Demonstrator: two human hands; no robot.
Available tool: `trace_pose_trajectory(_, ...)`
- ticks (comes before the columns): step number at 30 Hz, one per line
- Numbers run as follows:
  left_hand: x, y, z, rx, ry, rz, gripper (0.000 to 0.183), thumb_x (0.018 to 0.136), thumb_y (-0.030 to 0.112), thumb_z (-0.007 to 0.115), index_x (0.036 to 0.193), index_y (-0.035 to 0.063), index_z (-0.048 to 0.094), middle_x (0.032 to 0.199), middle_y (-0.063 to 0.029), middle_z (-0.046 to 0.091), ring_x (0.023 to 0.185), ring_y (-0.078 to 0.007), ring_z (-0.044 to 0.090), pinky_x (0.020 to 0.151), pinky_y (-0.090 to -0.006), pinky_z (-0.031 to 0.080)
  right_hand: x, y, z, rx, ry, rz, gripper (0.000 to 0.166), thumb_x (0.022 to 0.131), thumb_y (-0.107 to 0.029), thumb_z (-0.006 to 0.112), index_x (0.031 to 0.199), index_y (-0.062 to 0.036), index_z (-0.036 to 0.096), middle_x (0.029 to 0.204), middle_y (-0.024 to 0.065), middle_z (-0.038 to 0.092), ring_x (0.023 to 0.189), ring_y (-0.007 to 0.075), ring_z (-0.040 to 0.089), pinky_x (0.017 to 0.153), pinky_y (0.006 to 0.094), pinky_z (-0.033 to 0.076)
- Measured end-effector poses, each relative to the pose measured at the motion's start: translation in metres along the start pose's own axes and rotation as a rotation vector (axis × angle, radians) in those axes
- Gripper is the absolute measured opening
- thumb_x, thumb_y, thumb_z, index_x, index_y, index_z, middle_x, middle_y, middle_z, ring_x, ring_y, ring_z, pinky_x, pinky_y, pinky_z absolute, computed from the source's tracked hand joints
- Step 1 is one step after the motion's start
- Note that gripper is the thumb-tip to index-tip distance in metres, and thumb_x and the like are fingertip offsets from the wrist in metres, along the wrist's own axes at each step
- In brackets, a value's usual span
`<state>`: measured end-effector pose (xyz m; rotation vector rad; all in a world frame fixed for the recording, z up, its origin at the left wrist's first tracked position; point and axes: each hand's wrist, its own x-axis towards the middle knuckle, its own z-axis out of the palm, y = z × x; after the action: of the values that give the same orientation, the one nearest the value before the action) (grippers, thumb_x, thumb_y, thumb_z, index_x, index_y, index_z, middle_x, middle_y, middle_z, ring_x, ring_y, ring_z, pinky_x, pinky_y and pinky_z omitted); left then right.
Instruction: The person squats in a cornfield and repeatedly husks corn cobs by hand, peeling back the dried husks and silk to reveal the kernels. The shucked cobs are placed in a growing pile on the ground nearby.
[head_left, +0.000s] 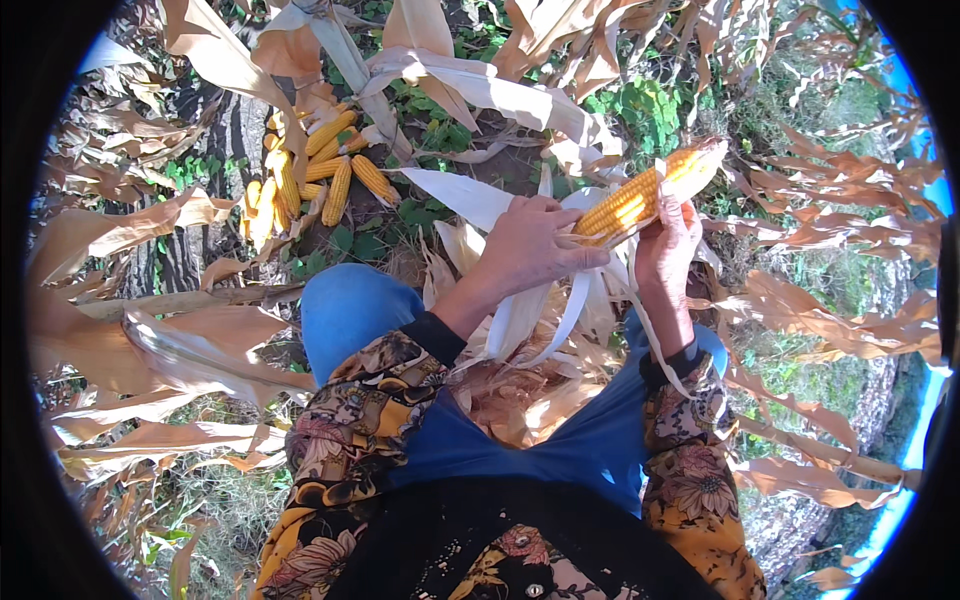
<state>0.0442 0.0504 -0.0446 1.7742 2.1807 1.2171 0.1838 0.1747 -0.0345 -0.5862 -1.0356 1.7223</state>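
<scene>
A yellow ear of corn (619, 210) lies tilted between my two hands, its kernels bared and its tip pointing to the upper right. My right hand (667, 236) is closed around its upper part, with the thumb on the kernels. My left hand (529, 244) grips at the base end, where pale husk strips (510, 322) hang down from the ear. A wide white husk leaf (457, 196) sticks out to the left behind my left hand. What the left fingertips pinch is partly hidden.
Several husked ears of corn (337, 184) lie in a pile on the ground at the upper left. Dry cornstalks (195, 300) and leaves surround me on both sides. Loose husks (517, 390) lie between my knees. Green weeds (645, 112) grow ahead.
</scene>
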Motion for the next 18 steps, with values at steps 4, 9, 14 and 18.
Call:
trace_pose_trajectory(4, -0.013, 0.005, 0.026, -0.267, -0.446, -0.163, 0.048, 0.075, 0.031, 0.075, 0.111, 0.0015, 0.062, 0.087, -0.0085, 0.065, 0.081, -0.0129, 0.061, 0.078, -0.0245, 0.046, -0.011, 0.002, 0.012, 0.093, -0.146, -0.028, 0.039, 0.083, -0.019, 0.07, 0.11, 0.0055, 0.057, 0.1, 0.0156, 0.065, 0.089, 0.0233, 0.064, 0.085, 0.035, 0.049)
trace_pose_trajectory(9, -0.032, 0.034, 0.048, -1.359, -0.247, -0.56, 0.029, 0.076, 0.008, 0.07, 0.103, 0.0019, 0.065, 0.095, -0.0011, 0.065, 0.087, -0.0099, 0.059, 0.079, -0.0253, 0.047, -0.01, -0.012, 0.018, -0.035, -0.207, 0.076, 0.051, 0.088, -0.037, 0.06, 0.113, 0.0074, 0.052, 0.101, 0.0188, 0.062, 0.097, 0.0281, 0.061, 0.093, 0.0401, 0.046)
trace_pose_trajectory(14, -0.027, 0.042, 0.042, -1.277, -0.249, -0.423, 0.03, 0.079, 0.019, 0.068, 0.104, 0.0027, 0.064, 0.094, -0.0086, 0.067, 0.085, -0.0172, 0.063, 0.079, -0.0299, 0.048, -0.014, 0.002, 0.024, 0.122, -0.348, 0.33, 0.052, 0.087, -0.037, 0.063, 0.119, 0.0019, 0.049, 0.093, 0.0135, 0.061, 0.079, 0.0248, 0.065, 0.068, 0.0383, 0.057)
trace_pose_trajectory(18, -0.032, 0.038, 0.022, -0.818, -0.362, -0.421, 0.029, 0.08, 0.029, 0.064, 0.093, 0.0023, 0.065, 0.076, -0.0189, 0.066, 0.072, -0.0316, 0.066, 0.068, -0.038, 0.052, -0.015, 0.009, 0.027, 0.318, -0.435, 0.491, 0.045, 0.09, -0.04, 0.055, 0.108, 0.0006, 0.05, 0.086, 0.0139, 0.06, 0.072, 0.0247, 0.065, 0.054, 0.0366, 0.059)
